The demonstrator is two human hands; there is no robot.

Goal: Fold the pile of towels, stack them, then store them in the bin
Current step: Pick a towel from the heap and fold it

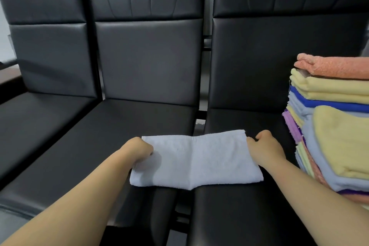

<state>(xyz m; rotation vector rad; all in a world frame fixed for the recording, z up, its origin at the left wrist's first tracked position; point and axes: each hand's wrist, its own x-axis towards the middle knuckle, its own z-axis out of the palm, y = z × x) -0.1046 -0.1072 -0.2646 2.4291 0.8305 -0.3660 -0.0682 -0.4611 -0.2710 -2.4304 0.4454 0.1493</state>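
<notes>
Far left, a black padded chair [50,56] stands beside a second, middle chair [147,62]. The left hand [139,151] comes in over that middle seat, fingers curled tight on the left edge of the pale towel [195,160]. The towel lies flat in a folded band, bridging the gap between the middle seat and the right chair [259,56] and dipping slightly at the gap. The right hand [265,150] grips the opposite edge, fingers curled in. Just beyond it, on the right seat, sits the towel pile [329,126]: peach on top, then yellow, blue and lilac layers, apart from the hand.
</notes>
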